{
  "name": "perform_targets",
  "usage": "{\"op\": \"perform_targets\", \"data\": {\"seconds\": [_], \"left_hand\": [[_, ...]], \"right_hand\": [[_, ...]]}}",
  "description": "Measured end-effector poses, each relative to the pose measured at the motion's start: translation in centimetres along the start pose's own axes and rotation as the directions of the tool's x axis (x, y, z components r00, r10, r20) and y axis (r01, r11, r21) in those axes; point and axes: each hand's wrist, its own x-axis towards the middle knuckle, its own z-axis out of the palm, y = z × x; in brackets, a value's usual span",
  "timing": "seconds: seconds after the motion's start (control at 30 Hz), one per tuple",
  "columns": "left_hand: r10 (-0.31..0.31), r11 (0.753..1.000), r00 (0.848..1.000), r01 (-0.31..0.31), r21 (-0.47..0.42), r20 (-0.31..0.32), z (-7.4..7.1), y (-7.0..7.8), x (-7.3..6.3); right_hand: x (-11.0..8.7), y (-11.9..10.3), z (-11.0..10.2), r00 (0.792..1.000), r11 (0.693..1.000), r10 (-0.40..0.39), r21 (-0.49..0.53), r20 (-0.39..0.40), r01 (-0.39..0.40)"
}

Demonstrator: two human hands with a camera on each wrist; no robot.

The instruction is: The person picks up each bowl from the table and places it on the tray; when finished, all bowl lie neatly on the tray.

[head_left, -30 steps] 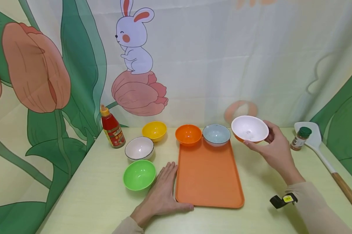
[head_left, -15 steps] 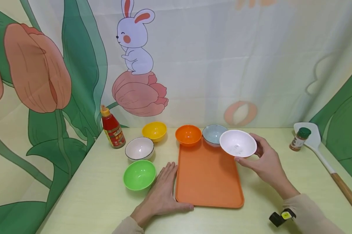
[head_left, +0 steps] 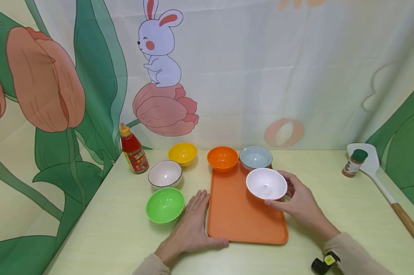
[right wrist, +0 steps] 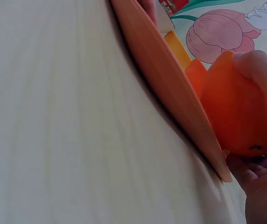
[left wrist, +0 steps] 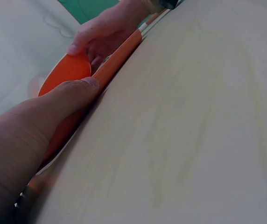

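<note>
My right hand (head_left: 301, 202) grips a bowl (head_left: 266, 183) by its right side, thumb at the near rim; it is white inside, with an orange outside (right wrist: 236, 107) in the right wrist view. The bowl is over the right part of an orange tray (head_left: 241, 225). Flat against the tray's near left corner lies my left hand (head_left: 190, 225), fingers straight along the left edge and thumb along the front edge. At the tray's far end stand an orange bowl (head_left: 222, 158) and a pale blue bowl (head_left: 255, 157), just behind the held one.
Left of the tray stand a green bowl (head_left: 165, 206), a white dark-rimmed bowl (head_left: 165, 173) and a yellow bowl (head_left: 183, 153), beside a red sauce bottle (head_left: 135, 152). At far right are a green-capped spice jar (head_left: 354, 163) and a white spatula (head_left: 382, 183) with a wooden handle. A printed curtain (head_left: 227, 76) hangs behind.
My right hand has carried the white-and-orange bowl left, toward me and lower, from right of the pale blue bowl to over the tray. My left hand has stayed in place.
</note>
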Motion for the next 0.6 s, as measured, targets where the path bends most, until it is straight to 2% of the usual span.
{"op": "perform_targets", "data": {"seconds": [0.27, 0.6], "left_hand": [[0.009, 1.000, 1.000, -0.009, -0.004, -0.007, -0.05, -0.09, 0.02], [0.013, 1.000, 1.000, -0.013, 0.002, -0.006, 0.12, -0.15, 0.01]], "right_hand": [[-0.04, 0.25, 0.27, 1.000, 1.000, 0.001, -0.003, 0.009, -0.001], [-0.19, 0.81, 0.31, 1.000, 0.998, 0.000, -0.068, 0.024, 0.002]]}}
